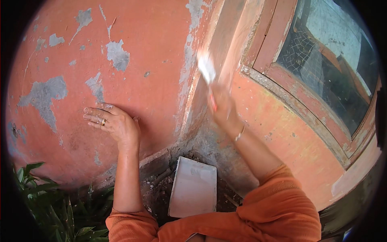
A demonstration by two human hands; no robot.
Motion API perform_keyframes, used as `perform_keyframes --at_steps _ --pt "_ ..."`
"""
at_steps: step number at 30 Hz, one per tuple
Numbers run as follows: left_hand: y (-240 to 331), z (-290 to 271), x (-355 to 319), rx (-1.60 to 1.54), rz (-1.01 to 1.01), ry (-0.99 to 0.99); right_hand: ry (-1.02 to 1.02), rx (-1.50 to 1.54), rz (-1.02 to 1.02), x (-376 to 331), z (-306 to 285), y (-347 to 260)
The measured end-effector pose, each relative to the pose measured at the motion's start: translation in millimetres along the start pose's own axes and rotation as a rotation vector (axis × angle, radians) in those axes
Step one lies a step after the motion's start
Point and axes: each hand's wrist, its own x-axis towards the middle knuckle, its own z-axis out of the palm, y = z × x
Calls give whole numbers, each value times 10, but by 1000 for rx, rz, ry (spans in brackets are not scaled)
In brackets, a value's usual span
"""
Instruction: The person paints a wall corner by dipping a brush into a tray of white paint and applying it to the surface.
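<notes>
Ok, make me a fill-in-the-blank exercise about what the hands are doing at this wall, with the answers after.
1. The left hand lies flat against the peeling ____ wall.
2. The right hand holds a blurred white-tipped tool up at the wall's ____, beside the window frame.
3. A ring sits on a finger of the ____ hand.
4. On the ground below lies a flat ____ tray, near green plants.

Answers: orange; corner; left; white
</notes>
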Motion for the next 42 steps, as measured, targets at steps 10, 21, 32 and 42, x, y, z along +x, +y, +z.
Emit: perform_keyframes --at_steps 10,21,32,42 --pt "66 -1 -13 50 25 6 -193 427 783 -1658 190 -469" --pt "29 -32 -31 -4 29 -5 251 732 677 724 -362 -19" --pt "78 -23 -5 44 -2 7 286 29 74 1028 -16 -36" --pt "70 -85 -7 37 27 -24 -237 285 472 -1068 378 -891"
